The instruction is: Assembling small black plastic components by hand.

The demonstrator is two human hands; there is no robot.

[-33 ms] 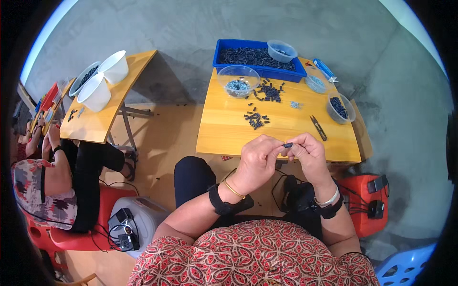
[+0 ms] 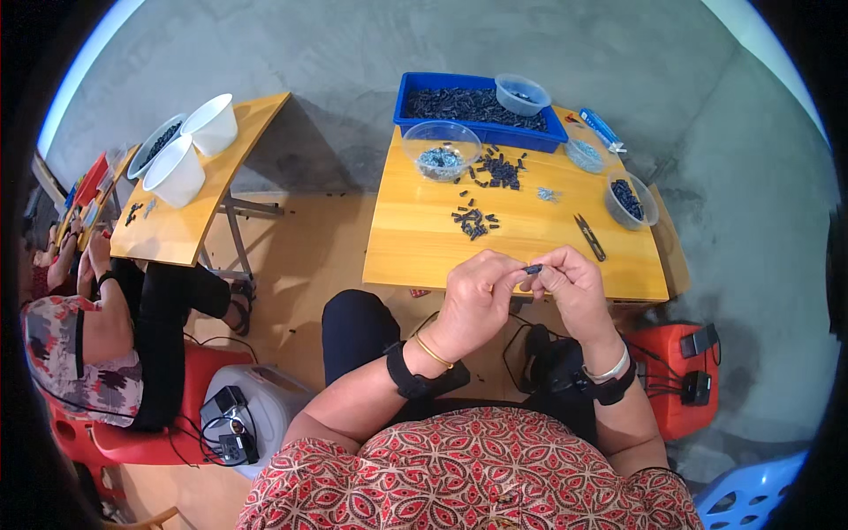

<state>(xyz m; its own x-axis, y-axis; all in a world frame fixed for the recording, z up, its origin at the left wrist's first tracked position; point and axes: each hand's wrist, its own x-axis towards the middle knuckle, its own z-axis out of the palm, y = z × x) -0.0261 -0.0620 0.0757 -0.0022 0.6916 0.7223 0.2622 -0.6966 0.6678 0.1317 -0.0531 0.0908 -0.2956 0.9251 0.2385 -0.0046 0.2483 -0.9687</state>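
Over the near edge of the wooden table (image 2: 415, 269), my two hands meet at a small black plastic piece (image 2: 533, 269). My left hand (image 2: 480, 299) pinches its left end between thumb and fingers. Its right end sits in the closed fingertips of my right hand (image 2: 574, 287). Whether a smaller part is in the fingers too is hidden. Just beyond lie a small group of loose black pieces (image 2: 475, 223) and a larger heap of them (image 2: 500, 171). To the right are a little pile of small silvery parts (image 2: 548, 194) and dark thread snips (image 2: 589, 238).
A blue tray (image 2: 402, 122) full of black pieces stands at the back, a clear tub (image 2: 521, 106) on it. Clear bowls (image 2: 442, 132) hold silvery or black parts. Left, a co-worker (image 2: 106, 327) sits by another table (image 2: 256, 115) with white buckets (image 2: 175, 177).
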